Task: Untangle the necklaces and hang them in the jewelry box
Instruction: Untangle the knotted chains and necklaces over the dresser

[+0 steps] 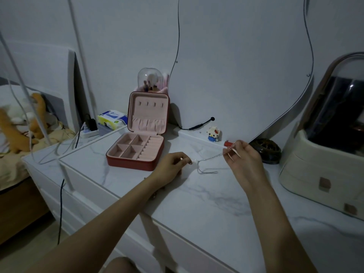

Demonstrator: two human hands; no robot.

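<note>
- Two hands stretch one thin silver necklace [208,159] above the marble tabletop [197,203], right of the open jewelry box [137,150].
- Left hand [173,166] pinches one end with curled fingertips.
- Right hand [242,156] pinches the other end, held higher; a loop dangles between.

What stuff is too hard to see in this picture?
Head view only:
- Chain: too thin to tell if it is one necklace or several, or where the knot is.
- Left hand: its fingers hide that end of the chain.
- Hooks in the box lid: too small to see clearly.
- Cream case: cut off by the right edge.
</note>
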